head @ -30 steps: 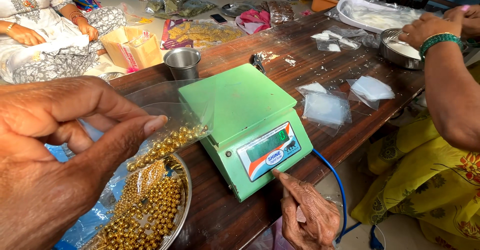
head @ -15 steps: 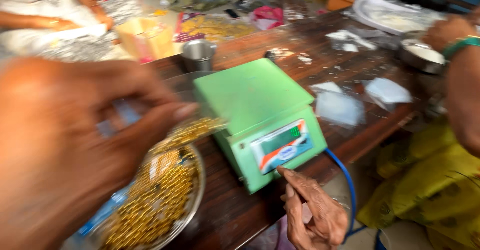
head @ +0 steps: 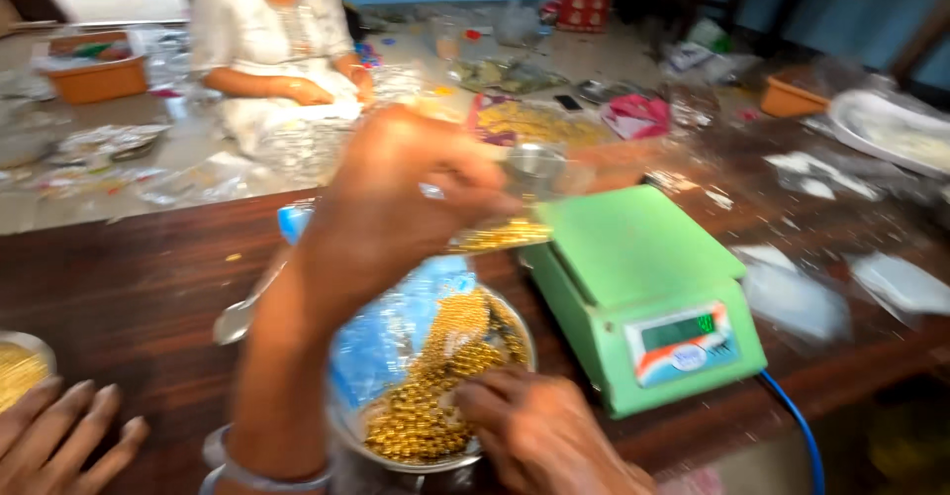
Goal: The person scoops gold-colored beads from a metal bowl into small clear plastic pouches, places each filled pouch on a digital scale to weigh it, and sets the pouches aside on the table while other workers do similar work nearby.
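One green scale [head: 643, 292] stands on the wooden table [head: 139, 287] (blurred); beside it, the right hand [head: 539, 436] rests in a steel bowl [head: 515, 327] of gold beads [head: 426, 411], while the left hand [head: 396, 208] pinches a bead-filled clear pouch [head: 500, 236] above.

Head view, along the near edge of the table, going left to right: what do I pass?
Another person's fingers → steel bowl of gold beads with the right hand at its rim → green weighing scale → clear plastic packets.
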